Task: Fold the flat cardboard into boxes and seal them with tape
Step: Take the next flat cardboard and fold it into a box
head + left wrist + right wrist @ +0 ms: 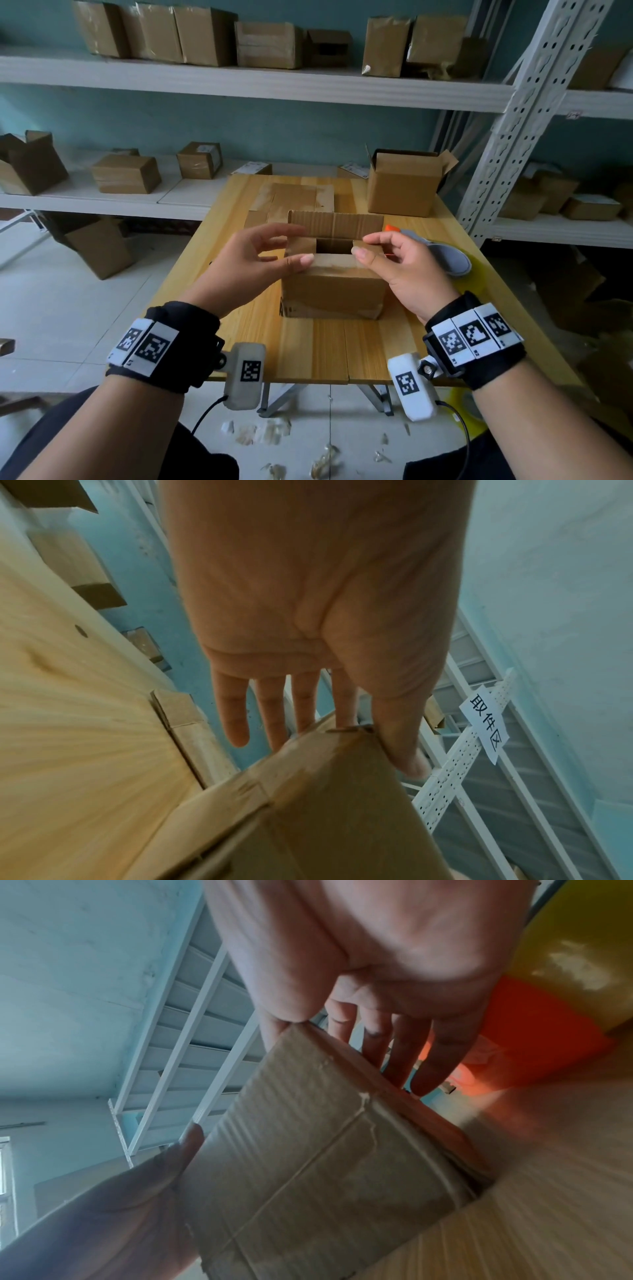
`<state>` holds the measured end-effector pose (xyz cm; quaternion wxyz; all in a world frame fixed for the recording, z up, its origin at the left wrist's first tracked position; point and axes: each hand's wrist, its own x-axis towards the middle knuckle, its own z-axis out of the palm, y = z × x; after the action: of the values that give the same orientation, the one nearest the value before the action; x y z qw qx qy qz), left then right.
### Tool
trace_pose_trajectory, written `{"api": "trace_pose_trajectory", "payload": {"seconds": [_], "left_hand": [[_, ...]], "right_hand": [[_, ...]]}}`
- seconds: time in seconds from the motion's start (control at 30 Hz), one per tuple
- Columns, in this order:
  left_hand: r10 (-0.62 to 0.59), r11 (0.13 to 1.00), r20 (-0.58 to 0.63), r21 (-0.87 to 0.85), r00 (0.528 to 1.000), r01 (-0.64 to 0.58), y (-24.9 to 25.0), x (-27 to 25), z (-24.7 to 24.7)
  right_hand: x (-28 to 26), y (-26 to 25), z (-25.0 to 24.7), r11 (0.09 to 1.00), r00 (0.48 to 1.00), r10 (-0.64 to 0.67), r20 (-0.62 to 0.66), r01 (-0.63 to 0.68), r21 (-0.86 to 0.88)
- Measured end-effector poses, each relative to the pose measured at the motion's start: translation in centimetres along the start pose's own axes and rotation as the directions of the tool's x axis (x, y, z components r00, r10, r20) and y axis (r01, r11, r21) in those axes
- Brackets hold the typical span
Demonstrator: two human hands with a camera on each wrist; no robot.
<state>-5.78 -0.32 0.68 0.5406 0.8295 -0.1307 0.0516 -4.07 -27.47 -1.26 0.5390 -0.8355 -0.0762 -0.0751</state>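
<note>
**Both hands on the top flaps of a half-closed box**

A small cardboard box [334,291] stands on the wooden table [329,349], directly between the two hands. Its far flap [335,224] stands upright, the two side flaps are folded inward, and a dark opening remains at the middle of the top.

The left hand [253,260] sits at the box's left top corner. Its thumb presses along the near flap [334,262] while the fingers reach forward, nearly straight, over the left side flap; the left wrist view shows the fingers [304,704] extended with their tips at the cardboard edge.

The right hand [400,270] is at the right top corner. Its thumb lies on the near flap and the fingers bend over the right side flap, so the corner sits between thumb and fingers; the right wrist view shows that corner wedged at the thumb's base.

The hands are apart, one at each end of the box.

Just beyond the right hand lies a tape dispenser [442,255] with an orange part and a yellowish roll. Beyond both hands, flat cardboard [294,198] lies on the table, and an open box [404,185] stands further off to the right.
</note>
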Motion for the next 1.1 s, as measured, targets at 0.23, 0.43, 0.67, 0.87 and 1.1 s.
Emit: {"api": "trace_pose_trajectory", "payload": {"seconds": [0.23, 0.43, 0.67, 0.87, 1.1], "left_hand": [[0.048, 0.997, -0.054, -0.058, 0.997, -0.051, -0.24, 0.29, 0.47], [0.062, 0.990, -0.090, -0.119, 0.994, -0.072, -0.50, 0.60, 0.74], [0.077, 0.991, -0.100, -0.100, 0.992, -0.087, -0.69, 0.57, 0.82], [0.081, 0.993, -0.100, -0.074, 0.992, -0.089, -0.60, 0.54, 0.81], [0.052, 0.988, -0.117, -0.141, 0.992, -0.068, -0.49, 0.61, 0.93]], "right_hand": [[-0.06, -0.25, 0.36, 1.000, 1.000, -0.001, -0.025, 0.001, 0.023], [-0.31, -0.73, 0.48, 1.000, 0.999, -0.006, -0.035, 0.006, 0.013], [-0.17, -0.64, 0.51, 0.999, 0.999, -0.034, 0.010, 0.034, 0.030], [-0.15, -0.57, 0.39, 0.999, 0.998, -0.050, 0.024, 0.050, 0.010], [-0.07, -0.47, 0.40, 0.999, 0.998, -0.052, 0.030, 0.052, -0.003]]}}
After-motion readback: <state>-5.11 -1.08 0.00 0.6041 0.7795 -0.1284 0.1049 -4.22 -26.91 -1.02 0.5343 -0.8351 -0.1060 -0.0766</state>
